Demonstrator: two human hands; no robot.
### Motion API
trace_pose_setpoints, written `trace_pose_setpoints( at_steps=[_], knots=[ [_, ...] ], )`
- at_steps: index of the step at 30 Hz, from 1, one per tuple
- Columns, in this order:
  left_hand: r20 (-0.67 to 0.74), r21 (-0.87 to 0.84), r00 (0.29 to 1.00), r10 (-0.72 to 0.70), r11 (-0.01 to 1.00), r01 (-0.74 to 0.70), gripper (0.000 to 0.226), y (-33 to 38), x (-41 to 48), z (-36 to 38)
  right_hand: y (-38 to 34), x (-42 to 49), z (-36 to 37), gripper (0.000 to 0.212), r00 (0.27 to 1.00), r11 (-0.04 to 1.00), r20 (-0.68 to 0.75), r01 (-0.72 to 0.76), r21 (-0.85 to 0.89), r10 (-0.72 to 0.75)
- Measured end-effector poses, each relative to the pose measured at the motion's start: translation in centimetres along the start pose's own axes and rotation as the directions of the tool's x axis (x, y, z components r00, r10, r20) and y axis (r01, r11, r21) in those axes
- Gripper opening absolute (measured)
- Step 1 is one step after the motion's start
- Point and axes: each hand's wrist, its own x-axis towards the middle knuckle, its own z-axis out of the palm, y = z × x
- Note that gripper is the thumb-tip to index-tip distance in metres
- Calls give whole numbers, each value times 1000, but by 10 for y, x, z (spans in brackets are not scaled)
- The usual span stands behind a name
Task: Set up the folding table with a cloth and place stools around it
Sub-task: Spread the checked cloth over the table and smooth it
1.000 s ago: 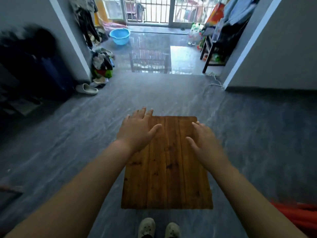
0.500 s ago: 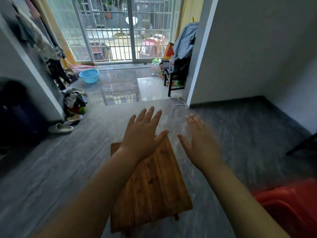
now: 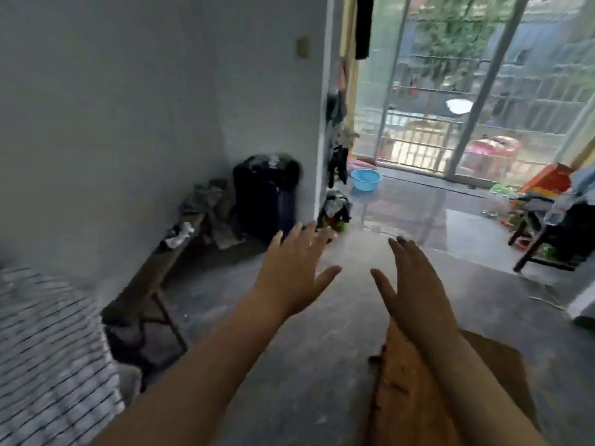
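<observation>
Both hands hang in the air with fingers straight and spread, the left hand (image 3: pixel 289 272) and the right hand (image 3: pixel 415 284) side by side, backs to the camera, holding and touching nothing. Low on the right the wooden table (image 3: pixel 396 397) sits beneath the right forearm, its long side running away from the person toward the right wrist, so the right hand is much the nearer to it. Striped fabric (image 3: pixel 48 349), possibly the cloth, lies at the lower left, well apart from the table, so fetching it would likely fall to the left hand.
</observation>
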Motion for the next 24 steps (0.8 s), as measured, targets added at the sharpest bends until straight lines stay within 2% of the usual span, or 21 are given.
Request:
trace_pose_setpoints(
  at_steps=[2, 5, 11, 14, 20, 24],
  knots=[
    [15, 19, 986, -169, 986, 168, 71, -75, -39, -7, -71, 14, 40, 65, 988, 990, 63, 139, 36, -141],
    [12, 41, 925, -380, 924, 379, 81, -165, -101, -14, -167, 24, 90, 64, 932, 941, 143, 321, 109, -334],
    [-9, 47, 749, -663, 748, 662, 81, -263, -202, -18, -302, 23, 166, 66, 749, 794, 264, 569, 217, -608],
    [35, 64, 657, -753, 657, 751, 71, -298, -233, 0, -347, 23, 206, 65, 669, 741, 319, 613, 274, -671],
    [140, 87, 482, -865, 496, 864, 70, -373, -256, 42, -412, 48, 297, 64, 508, 673, 456, 645, 362, -731],
    [219, 50, 420, -881, 440, 897, 70, -414, -241, 78, -440, 74, 352, 56, 433, 650, 518, 663, 371, -737]
  ],
)
